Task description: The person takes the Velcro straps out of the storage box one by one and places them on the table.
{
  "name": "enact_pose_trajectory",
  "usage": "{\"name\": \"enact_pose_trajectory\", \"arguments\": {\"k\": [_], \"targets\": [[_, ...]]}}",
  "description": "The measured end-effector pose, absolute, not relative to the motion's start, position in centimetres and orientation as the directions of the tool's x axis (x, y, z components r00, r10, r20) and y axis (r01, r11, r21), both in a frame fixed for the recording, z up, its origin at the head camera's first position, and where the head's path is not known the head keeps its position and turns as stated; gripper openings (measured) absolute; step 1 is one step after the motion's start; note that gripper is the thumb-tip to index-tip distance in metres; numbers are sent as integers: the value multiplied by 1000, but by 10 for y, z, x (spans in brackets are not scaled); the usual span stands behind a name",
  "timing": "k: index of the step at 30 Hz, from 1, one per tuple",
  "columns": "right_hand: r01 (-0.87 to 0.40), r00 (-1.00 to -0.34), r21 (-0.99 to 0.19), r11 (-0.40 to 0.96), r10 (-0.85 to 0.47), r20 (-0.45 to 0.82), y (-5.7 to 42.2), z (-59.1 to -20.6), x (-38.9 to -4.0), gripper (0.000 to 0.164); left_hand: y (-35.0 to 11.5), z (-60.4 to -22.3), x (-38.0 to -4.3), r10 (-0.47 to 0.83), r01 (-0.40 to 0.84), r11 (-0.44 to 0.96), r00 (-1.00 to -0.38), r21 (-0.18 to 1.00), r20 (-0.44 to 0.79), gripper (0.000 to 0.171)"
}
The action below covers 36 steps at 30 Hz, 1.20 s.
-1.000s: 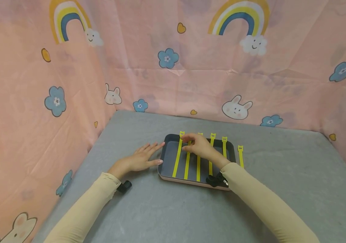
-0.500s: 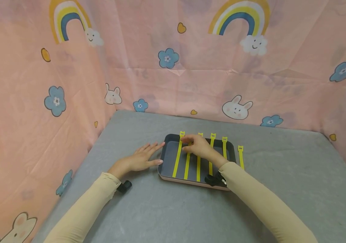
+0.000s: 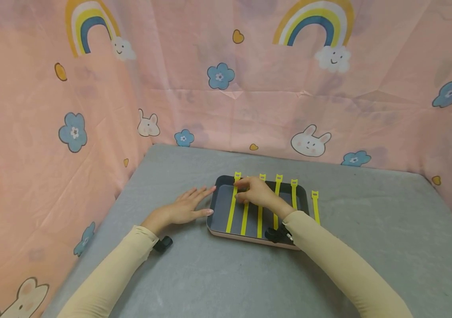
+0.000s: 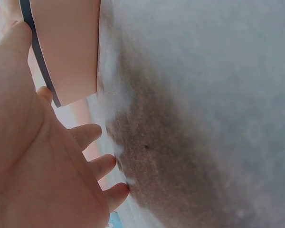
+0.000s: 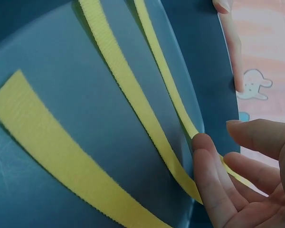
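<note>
A shallow baking pan (image 3: 230, 237), dark inside and pink outside, has several yellow hook-and-loop cable ties (image 3: 231, 216) laid across it, slotted heads at the far rim. My left hand (image 3: 184, 207) is spread beside the pan's left end, thumb and a fingertip at the rim. In the left wrist view the other fingers (image 4: 102, 166) reach down to the tabletop. My right hand (image 3: 259, 192) hovers over the far left part of the pan, fingers loosely bent. Its fingertips (image 5: 202, 142) overlap the ties in the right wrist view, the thumb apart from them.
One yellow tie (image 3: 315, 207) stands out past the pan's right end, partly hidden by the right sleeve (image 3: 329, 251). A grey cloth (image 3: 210, 282) covers the table. Pink patterned curtains (image 3: 186, 106) rise at the back and sides.
My right hand has shifted slightly left toward the leftmost tie, its fingers a little more bent. The left hand and the pan look the same.
</note>
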State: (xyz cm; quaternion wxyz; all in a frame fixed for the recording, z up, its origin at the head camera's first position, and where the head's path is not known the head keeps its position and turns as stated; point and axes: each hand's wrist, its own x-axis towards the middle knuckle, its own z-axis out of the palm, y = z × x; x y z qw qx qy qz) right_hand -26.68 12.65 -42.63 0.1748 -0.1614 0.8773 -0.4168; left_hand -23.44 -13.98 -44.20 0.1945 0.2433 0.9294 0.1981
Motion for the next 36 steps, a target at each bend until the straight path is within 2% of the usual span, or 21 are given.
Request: {"name": "enact_pose_trajectory", "arguments": {"k": [18,28,36], "targets": [[-120,-903,-813,570,-403,-149,126,-423,-263,43,-139,-442,-234,530,375,804,-805,462,-267,74],[-234,-935,-785,574,-354,20,128,-410,-261,40,-139,-441,-234,529,378,803,-807,460,-261,74],[-217,-946,-836,503,-318,54,137,-393,-260,40,-140,-441,-233,531,379,803,-805,461,-264,74]]}}
